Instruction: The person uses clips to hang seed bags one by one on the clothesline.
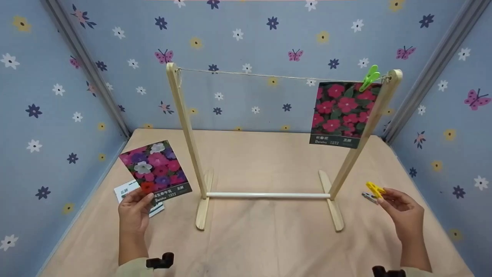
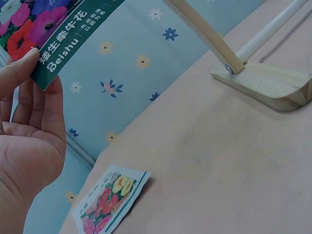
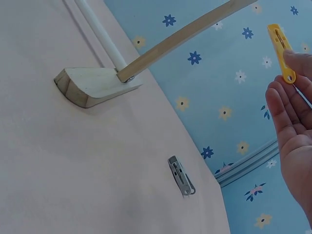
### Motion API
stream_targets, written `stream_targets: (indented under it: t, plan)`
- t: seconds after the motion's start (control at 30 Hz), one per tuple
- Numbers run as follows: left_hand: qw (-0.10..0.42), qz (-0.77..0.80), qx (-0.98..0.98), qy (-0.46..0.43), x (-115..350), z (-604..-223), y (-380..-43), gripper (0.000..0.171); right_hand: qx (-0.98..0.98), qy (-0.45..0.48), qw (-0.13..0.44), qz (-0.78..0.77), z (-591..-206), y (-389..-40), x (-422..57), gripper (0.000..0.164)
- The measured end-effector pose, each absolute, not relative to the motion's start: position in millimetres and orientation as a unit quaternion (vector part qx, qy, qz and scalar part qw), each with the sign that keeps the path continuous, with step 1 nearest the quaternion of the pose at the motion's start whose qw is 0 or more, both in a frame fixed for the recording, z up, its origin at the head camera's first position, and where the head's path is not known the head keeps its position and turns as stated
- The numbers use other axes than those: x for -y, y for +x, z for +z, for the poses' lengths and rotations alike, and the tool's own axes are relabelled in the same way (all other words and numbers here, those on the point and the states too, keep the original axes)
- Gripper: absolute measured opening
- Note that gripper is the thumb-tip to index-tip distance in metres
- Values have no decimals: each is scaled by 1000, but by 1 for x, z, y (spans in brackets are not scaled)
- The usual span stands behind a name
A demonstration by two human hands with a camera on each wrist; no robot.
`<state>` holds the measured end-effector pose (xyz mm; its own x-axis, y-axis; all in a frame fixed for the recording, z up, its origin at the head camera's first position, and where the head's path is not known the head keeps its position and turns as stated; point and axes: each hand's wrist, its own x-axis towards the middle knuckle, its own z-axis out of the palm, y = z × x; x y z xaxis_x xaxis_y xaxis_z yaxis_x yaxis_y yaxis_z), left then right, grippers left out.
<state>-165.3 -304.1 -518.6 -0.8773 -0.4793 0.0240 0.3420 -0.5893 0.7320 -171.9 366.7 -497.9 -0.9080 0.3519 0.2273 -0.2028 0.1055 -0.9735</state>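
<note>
My left hand (image 1: 134, 209) pinches a flower seed packet (image 1: 157, 167) by its lower corner, between thumb and fingers. Pink, purple, white and red blooms cover its front above a dark green band. Under that hand a white seed packet (image 2: 114, 200) lies on the table. At the right, my right hand (image 1: 405, 211) holds a yellow clothespin (image 3: 280, 53) by one end. A grey clothespin (image 3: 180, 176) lies on the table close to it. Another seed packet (image 1: 340, 111), with red flowers, hangs from the string, clipped near its upper right corner by a green clothespin (image 1: 369, 78).
A wooden frame (image 1: 187, 130) stands between the hands, its string (image 1: 246, 74) tied across the two post tops. A white rod (image 1: 269, 195) joins the posts low down, above flat wooden feet (image 1: 336, 215). Flower-patterned walls (image 1: 246, 104) enclose the table (image 1: 265, 238).
</note>
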Motion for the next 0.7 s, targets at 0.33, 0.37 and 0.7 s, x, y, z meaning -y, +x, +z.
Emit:
stream_targets:
  t: [0.33,0.37,0.7]
  plan:
    - [209,-889,406,37,291,-506,-168,28,709,-27,228,667,-484,-168,-359,38]
    - [208,-888,409,31,290,-505,-168,27,711,-22,229,664,-483,-168,-359,37]
    - [177,-875,449,31,274,-501,-171,26,741,44,237,627,-475,-167,-352,35]
